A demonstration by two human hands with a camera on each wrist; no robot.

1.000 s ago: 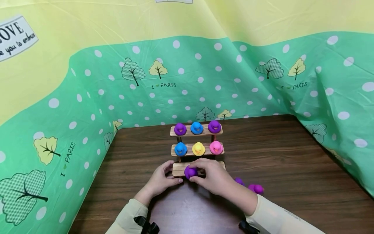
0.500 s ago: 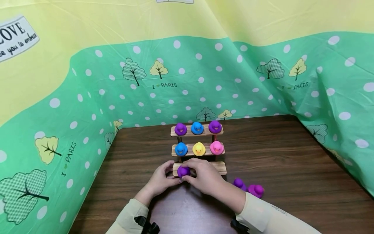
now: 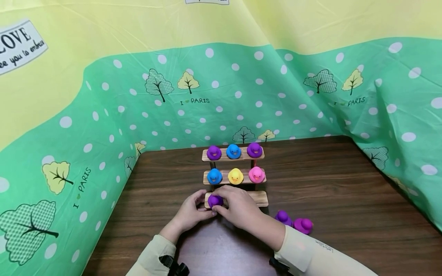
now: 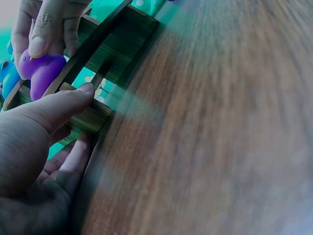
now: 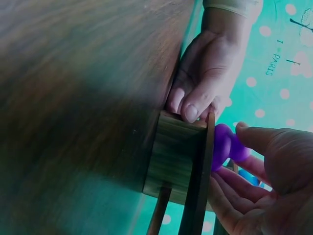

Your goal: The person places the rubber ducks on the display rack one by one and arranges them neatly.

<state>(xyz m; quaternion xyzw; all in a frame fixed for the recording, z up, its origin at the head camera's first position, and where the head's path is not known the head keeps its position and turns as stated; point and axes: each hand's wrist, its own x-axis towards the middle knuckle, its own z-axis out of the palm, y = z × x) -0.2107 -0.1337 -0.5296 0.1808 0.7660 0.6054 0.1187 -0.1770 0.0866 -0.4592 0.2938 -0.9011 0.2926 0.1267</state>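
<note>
A three-tier wooden display stand (image 3: 260,199) stands on the table. My right hand (image 3: 241,207) pinches a purple rubber duck (image 3: 215,201) at the left end of its lowest tier; in the right wrist view that duck (image 5: 222,147) sits against the board, thumb on one side and fingers on the other. My left hand (image 3: 191,211) grips the stand's left end, and the left wrist view shows its thumb (image 4: 73,100) along the wood. On the middle tier are blue (image 3: 215,176), yellow (image 3: 235,176) and pink (image 3: 256,174) ducks. The top tier bears a blue duck (image 3: 233,151) between two purple ones.
Right of the stand, a purple duck (image 3: 283,217) and a magenta duck (image 3: 303,225) lie on the dark wooden table (image 3: 328,184), close to my right forearm. A green and yellow patterned cloth (image 3: 221,99) encloses the back and sides.
My right hand has slid the purple duck leftward along the lowest tier, from near its middle to its left end. The left hand has stayed on the stand.
</note>
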